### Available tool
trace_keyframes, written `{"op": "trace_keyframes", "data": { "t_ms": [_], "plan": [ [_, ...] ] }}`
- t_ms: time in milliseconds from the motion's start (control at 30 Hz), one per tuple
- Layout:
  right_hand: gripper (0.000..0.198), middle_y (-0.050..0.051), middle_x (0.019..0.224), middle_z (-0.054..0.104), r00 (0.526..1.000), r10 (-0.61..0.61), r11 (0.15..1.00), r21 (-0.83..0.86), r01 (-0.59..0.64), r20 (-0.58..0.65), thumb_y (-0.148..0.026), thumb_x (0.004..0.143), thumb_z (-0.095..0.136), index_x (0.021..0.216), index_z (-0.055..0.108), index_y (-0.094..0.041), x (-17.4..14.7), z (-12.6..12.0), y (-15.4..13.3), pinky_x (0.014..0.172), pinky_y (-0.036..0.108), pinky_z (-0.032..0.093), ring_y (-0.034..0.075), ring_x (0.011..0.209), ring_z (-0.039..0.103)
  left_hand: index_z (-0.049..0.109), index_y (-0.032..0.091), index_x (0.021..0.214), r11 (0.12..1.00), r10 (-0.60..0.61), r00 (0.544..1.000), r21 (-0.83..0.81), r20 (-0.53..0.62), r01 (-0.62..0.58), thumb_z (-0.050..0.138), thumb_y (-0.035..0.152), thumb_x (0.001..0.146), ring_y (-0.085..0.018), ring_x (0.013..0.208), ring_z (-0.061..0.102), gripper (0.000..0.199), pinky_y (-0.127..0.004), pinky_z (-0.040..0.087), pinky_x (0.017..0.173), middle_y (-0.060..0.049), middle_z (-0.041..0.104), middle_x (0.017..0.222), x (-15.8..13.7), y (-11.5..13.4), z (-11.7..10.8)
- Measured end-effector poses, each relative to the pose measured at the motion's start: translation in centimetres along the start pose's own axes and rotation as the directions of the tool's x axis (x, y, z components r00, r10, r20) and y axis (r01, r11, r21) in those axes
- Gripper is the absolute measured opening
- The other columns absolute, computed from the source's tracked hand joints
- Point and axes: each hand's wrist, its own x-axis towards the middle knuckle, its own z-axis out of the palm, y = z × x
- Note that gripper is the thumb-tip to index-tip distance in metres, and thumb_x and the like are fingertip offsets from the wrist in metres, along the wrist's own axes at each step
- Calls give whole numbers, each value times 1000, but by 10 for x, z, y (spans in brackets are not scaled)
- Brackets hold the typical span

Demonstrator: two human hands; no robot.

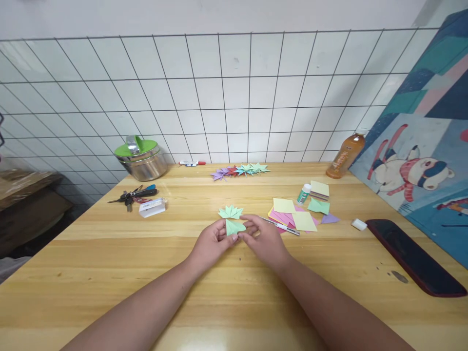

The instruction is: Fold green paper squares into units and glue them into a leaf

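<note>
Wooden tabletop point(234, 297): pale planks run back to a white tiled wall point(234, 97), as my remote feed shows it.
Green paper piece point(234, 227): folded into a small pointed shape, it sits between both hands, just on the near side of a green paper fan point(230, 212).
Left hand point(210, 242): I see thumb and fingers closed on the paper's left side.
Right hand point(266, 240): fingers and thumb stand narrowly apart at the paper's right tip; whether they pinch it or only brush it, I cannot tell.
Creases: my judgement is that this calls for a light, steady left grip, edges lined up before any pressing, and a fingertip run slowly along each fold to keep the point sharp.
Loose sheets point(284, 206): yellow and pink squares overlap right of the hands, a pen point(288, 229) along their near side.
Glue stick point(303, 195): white cap on; its fill is hidden from me.
Pot point(148, 166): steel, green lid on, contents unseen.
Bottle point(345, 155): capped, amber liquid showing through its wall.
White box point(152, 208): near the keys point(129, 198); I cannot see inside.
</note>
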Motion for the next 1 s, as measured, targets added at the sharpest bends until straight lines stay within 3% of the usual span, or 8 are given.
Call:
{"op": "trace_keyframes", "data": {
  "t_ms": [100, 267, 467, 567, 667, 833, 1000],
  "plan": [
    [16, 1, 78, 68, 997, 80, 993, 83, -79, -3, -22, 70, 63, 86, 65, -21, 3, 1, -1, 62, 27, 51, 15, 70, 64, 59, 14, 95, 1000, -6, 1000, 12, 4, 6, 70, 30, 70, -18, 81, 63, 32, -26, 47, 71, -7, 68, 89, 0, 1, 1],
    [10, 1, 77, 69, 998, 57, 981, 186, -59, 13, -21, 70, 62, 78, 68, -20, 4, 2, 1, 63, 27, 51, 15, 67, 64, 57, 15, 83, 1000, -7, 1000, 26, -22, 8, 71, 32, 68, -15, 71, 61, 26, -24, 46, 66, -3, 66, 76, -1, 2, 2],
    [36, 2, 87, 66, 986, 157, 958, 250, -140, -51, -22, 66, 66, 101, 61, -22, 3, 4, 4, 52, 23, 49, 11, 59, 61, 58, 14, 88, 999, -23, 1000, -25, 4, 24, 71, 33, 69, -14, 70, 59, 30, -24, 44, 63, -4, 66, 79, 0, 2, 2],
    [17, 1, 72, 66, 982, 187, 938, 299, -175, -10, -27, 67, 66, 82, 64, -19, 4, 5, 4, 47, 23, 47, 13, 55, 60, 59, 14, 91, 999, -30, 999, -19, 12, 30, 71, 34, 69, -15, 71, 60, 32, -24, 45, 64, -6, 66, 81, 1, 0, 0],
    [8, 2, 69, 66, 992, 121, 933, 345, -104, -26, -26, 68, 66, 70, 64, -18, 4, 5, 5, 53, 24, 49, 14, 59, 62, 59, 13, 89, 999, -38, 999, -12, 17, 38, 71, 35, 69, -15, 71, 60, 32, -25, 46, 64, -7, 66, 81, 1, -1, -1],
    [4, 4, 77, 66, 989, -48, 981, 180, 73, -138, -17, 69, 66, 68, 67, -20, 2, 4, 3, 69, 27, 50, 16, 74, 62, 59, 14, 89, 997, -75, 997, -26, 9, 75, 71, 34, 69, -15, 72, 61, 31, -24, 47, 65, -6, 67, 83, 1, 0, -1],
    [15, 2, 88, 67, 982, -176, 979, -117, 167, -73, -18, 74, 64, 86, 69, -25, 0, 2, 1, 68, 28, 49, 15, 73, 60, 60, 14, 90, 992, -115, 993, -50, -3, 115, 72, 35, 67, -16, 74, 63, 33, -24, 48, 67, -6, 68, 82, 0, 2, -2]
  ]
}}
